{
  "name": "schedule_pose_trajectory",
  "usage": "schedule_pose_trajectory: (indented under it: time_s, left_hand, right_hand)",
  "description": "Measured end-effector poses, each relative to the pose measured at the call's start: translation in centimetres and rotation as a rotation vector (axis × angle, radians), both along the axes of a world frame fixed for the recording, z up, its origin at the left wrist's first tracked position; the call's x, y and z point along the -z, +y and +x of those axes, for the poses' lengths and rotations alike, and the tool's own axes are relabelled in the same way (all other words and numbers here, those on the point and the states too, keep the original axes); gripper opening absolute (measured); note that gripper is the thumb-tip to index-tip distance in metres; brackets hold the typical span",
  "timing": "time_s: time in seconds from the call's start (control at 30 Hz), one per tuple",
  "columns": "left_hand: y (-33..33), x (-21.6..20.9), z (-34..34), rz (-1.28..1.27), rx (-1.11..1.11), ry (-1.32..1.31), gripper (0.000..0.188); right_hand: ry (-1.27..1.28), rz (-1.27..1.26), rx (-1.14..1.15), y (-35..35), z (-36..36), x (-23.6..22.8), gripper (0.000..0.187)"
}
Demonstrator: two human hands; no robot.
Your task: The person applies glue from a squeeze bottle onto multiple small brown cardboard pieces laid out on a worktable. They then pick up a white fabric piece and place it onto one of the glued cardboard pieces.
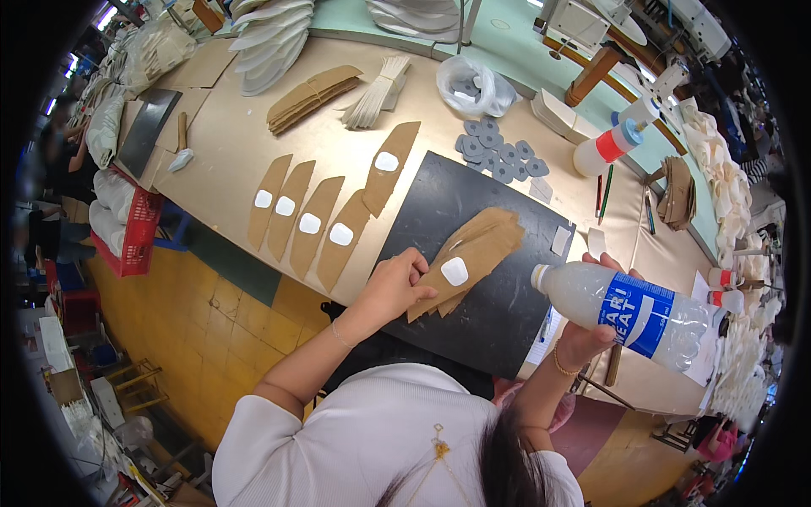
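My left hand point(394, 286) is closed, its fingertips at the lower left end of a fanned stack of brown cut pieces point(486, 239), pinching the edge of the top one. A white rounded patch point(454, 271) lies on that top piece. The stack rests on a black board point(515, 334). My right hand point(589, 334) is wrapped round a clear plastic bottle point(676, 329) with a blue label, tipped on its side with its mouth toward the stack. Whitish contents show inside it. Left of the board, several brown pieces point(270, 182) lie in a row, each with a white patch.
Grey discs point(498, 152) lie beyond the board, beside a clear plastic bag point(473, 84). A white bottle with a red band point(608, 148) stands at the right, near pencils point(606, 193). Bundles of brown strips point(314, 97) and pale strips point(378, 91) lie at the back. A red crate point(139, 232) stands left.
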State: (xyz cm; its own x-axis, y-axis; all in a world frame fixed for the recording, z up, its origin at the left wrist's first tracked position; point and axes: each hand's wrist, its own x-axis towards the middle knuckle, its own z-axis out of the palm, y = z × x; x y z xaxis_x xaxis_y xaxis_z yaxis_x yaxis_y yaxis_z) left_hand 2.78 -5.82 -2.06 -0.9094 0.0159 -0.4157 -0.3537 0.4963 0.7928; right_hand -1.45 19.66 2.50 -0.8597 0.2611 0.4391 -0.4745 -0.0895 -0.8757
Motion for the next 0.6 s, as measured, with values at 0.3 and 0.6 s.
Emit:
schedule_pose_trajectory:
  time_s: [0.3, 0.6]
  left_hand:
    - [0.2, -0.6, -0.2, 0.748, -0.105, -0.185, 0.044]
    - [2.0, -1.6, -1.5, 1.395, -0.134, -0.433, 0.067]
  right_hand:
    - [0.003, 0.000, -0.036, -0.2, 0.0, 0.2, 0.092]
    - [-0.048, -0.096, -0.105, -1.8, 0.4, -0.4, 0.094]
